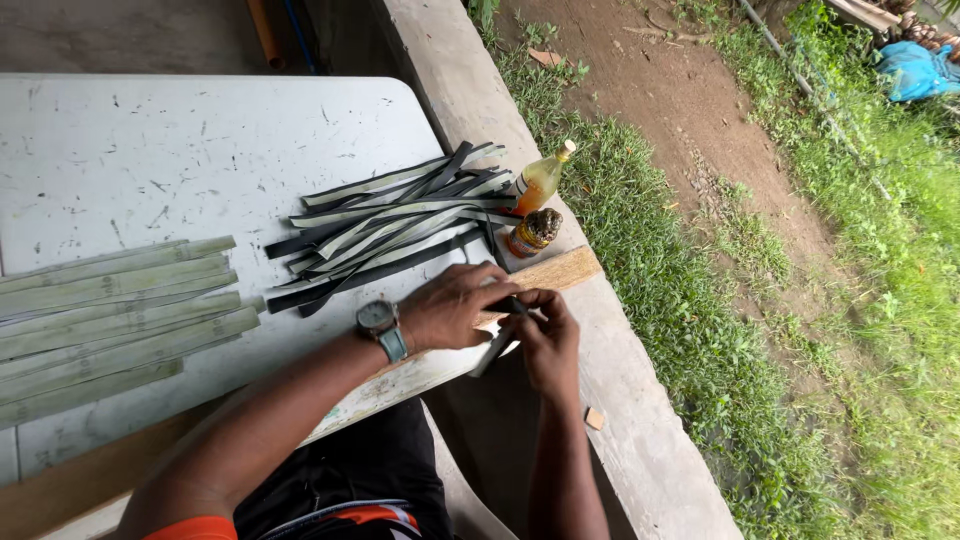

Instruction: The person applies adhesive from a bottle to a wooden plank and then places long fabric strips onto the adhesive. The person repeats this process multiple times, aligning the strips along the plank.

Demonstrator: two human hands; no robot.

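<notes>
1. A clear bottle [540,180] of amber liquid, pale cap on, stands at the bench [150,140] edge; touching it, a small jar [532,232] with dark contents.
2. The left hand [452,305] rests on a wooden board [555,272], fingers curled down onto a dark strip [497,345].
3. The right hand [545,335] has its fingers closed, pinching the same strip at the bench corner.
4. Dark strips [390,225] lie piled just beyond; pale green strips [110,310] sit well apart.
</notes>
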